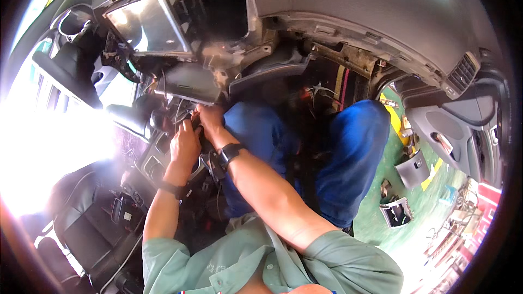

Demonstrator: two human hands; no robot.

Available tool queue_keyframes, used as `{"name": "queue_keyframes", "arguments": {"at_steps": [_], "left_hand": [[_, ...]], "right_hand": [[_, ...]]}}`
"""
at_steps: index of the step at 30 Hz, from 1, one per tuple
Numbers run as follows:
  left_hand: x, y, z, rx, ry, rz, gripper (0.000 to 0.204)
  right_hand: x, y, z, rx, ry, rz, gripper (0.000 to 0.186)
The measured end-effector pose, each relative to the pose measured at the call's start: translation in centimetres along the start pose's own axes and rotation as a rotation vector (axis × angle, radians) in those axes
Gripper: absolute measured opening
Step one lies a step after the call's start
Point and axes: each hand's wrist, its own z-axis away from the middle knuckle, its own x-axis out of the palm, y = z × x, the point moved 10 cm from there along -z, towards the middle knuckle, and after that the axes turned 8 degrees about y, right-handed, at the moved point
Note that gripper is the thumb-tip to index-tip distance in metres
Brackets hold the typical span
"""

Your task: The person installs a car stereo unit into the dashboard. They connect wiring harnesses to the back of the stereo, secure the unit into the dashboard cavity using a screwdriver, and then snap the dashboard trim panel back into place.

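Observation:
My hands meet at the center console, just under a hanging grey panel [190, 84] of the stripped dashboard. My left hand [185, 142] is closed, with its fingertips pinched close to those of my right. My right hand [210, 120] is closed too and lies beside the lower edge of the panel. Something small and dark shows between the two hands, but its kind cannot be made out. A dark rounded knob [159, 121] stands just left of my fingers. Thin loose wires run near the console, and both wrists wear dark bands.
Above sits a dashboard screen [148, 24] in an opened frame. The opened dash edge [348, 38] stretches right to an air vent [463, 75]. A black seat [90, 218] is at lower left. Outside the open door [457, 125], removed trim pieces [396, 212] lie on the green floor.

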Motion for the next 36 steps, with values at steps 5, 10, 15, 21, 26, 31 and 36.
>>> {"name": "queue_keyframes", "arguments": {"at_steps": [5,10,15,21,26,31,36], "left_hand": [[3.7,-4.3,0.3,-0.206,-0.124,0.278,0.035],[-0.6,-0.7,-0.1,0.029,0.227,0.203,0.039],[2.5,-3.2,-0.3,-0.052,-0.012,0.106,0.032],[1.7,-1.9,-1.9,-0.132,-0.051,0.219,0.04],[-2.0,-0.3,1.1,-0.026,0.177,-0.017,0.024],[4.8,-5.8,-0.2,-0.51,-0.177,0.73,0.039],[5.8,-6.7,2.0,-0.825,-0.339,0.94,0.049]], "right_hand": [[-0.9,0.3,0.3,0.089,0.052,-0.002,0.016],[-0.3,0.9,-2.4,-0.061,0.034,-0.01,0.009],[-0.4,0.8,-2.2,-0.181,0.076,0.201,0.006],[-1.6,3.0,-6.5,-0.245,0.066,0.221,0.011],[-0.5,1.8,-0.5,-0.028,0.084,0.161,0.014],[-1.4,2.8,-5.6,-0.19,0.152,0.286,0.016],[-1.2,2.7,-3.0,-0.084,0.045,0.204,0.013]]}}
